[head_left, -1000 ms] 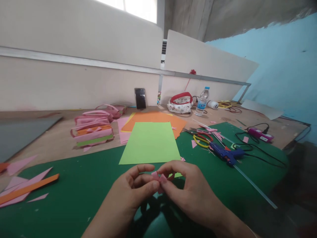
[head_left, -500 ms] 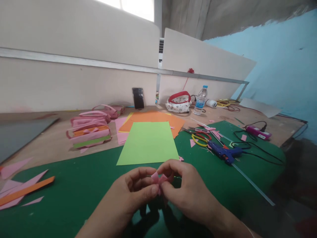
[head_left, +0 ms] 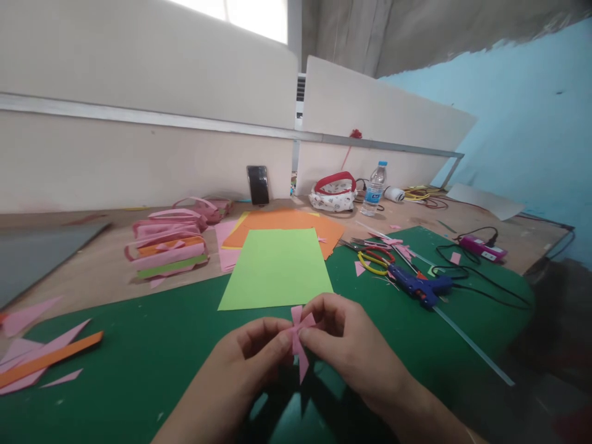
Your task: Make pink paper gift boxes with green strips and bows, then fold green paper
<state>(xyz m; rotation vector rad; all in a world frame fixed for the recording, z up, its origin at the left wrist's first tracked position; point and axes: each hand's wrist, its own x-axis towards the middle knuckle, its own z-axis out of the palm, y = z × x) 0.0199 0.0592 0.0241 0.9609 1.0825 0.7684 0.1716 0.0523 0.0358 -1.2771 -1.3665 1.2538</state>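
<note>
While left hand and right hand both pinch it, fingertips nearly together, pink paper bow sits midway between, neither hand nearer, long axis crosswise to the line joining them, above the desk.

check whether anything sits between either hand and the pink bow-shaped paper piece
Nothing visible does: the left hand and right hand both pinch the pink bow-shaped paper piece directly. The light-green rectangular paper sheet lies beyond them, not between.
</note>
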